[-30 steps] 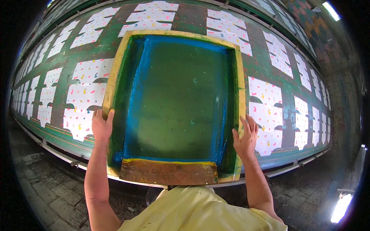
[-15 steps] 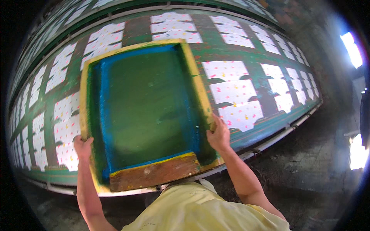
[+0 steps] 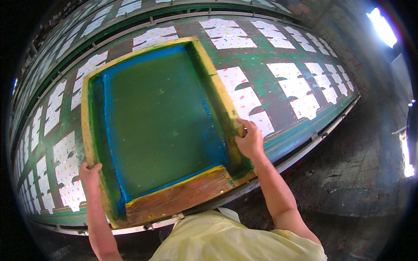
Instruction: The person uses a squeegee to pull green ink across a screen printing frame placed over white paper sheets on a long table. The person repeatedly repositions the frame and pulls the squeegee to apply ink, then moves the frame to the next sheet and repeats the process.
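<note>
left hand (image 3: pixel 90 173), right hand (image 3: pixel 251 139) apart, each clamped on its own side of framed screen (image 3: pixel 159 119) | screen lies between and mostly beyond them | long axis away, slanting left (plain from here) | right hand farther forward, neither clearly nearer its middle

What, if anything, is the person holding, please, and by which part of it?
A framed screen: the left hand holds its left wooden rail, the right hand its right wooden rail, both on the nearer half.
</note>
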The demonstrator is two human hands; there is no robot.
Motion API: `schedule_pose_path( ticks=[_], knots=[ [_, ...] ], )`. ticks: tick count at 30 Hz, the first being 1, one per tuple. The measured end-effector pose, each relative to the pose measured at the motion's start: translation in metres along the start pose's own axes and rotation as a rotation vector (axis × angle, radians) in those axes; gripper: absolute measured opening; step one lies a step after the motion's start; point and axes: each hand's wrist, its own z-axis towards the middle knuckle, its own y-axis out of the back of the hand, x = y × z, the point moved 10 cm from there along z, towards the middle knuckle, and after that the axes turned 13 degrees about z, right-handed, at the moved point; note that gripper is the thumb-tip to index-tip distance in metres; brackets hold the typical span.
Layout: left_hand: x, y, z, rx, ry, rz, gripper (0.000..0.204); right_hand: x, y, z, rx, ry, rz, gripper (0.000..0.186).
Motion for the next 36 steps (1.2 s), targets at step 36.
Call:
schedule_pose_path(
  ticks=[36],
  knots=[
    [-0.253,-0.207,-0.161,0.141,0.159,-0.117,0.027,-0.178,0.226,0.101,0.073,0.062,-0.244,0.062]
  ],
)
